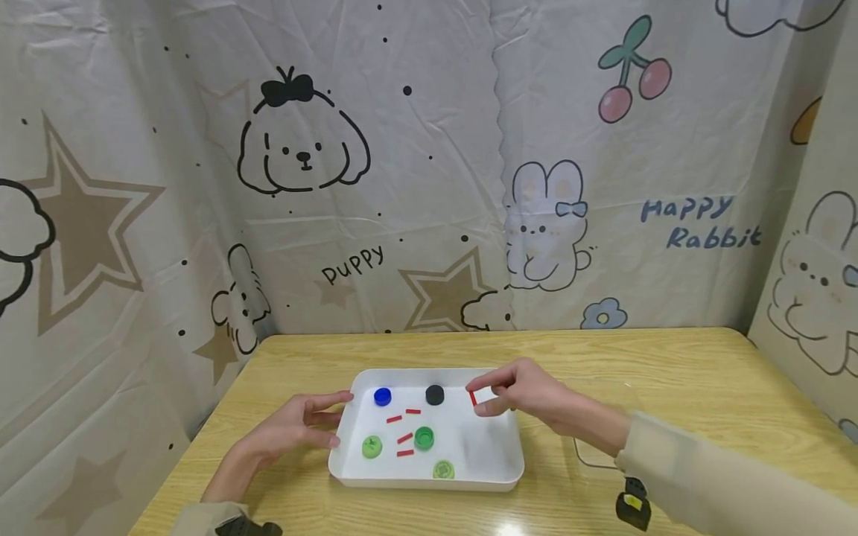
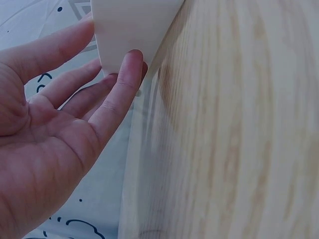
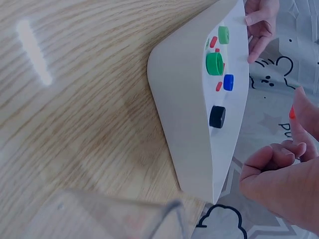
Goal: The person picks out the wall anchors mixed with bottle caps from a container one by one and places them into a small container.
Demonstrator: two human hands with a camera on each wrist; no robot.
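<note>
A white tray [image 1: 479, 454] stands on the wooden table. My right hand [image 1: 529, 391] pinches a small red stick [image 1: 472, 398] between thumb and forefinger above the tray's right part. The fingers of my left hand [image 1: 295, 428] are fairly straight and touch the tray's left end; in the left wrist view they rest against its outer wall [image 2: 129, 30]. Inside the tray lie a blue cap [image 1: 383, 397], a black cap [image 1: 435, 394], a green cap [image 1: 424, 438], two light green caps, one at left [image 1: 372, 447] and one at front [image 1: 444, 470], and several red sticks [image 1: 405, 438].
A clear container [image 1: 593, 461] sits on the table right of the tray, under my right forearm; its contents are hard to make out. A printed cloth [image 1: 429, 149] hangs behind the table [image 1: 302, 365] and along its sides.
</note>
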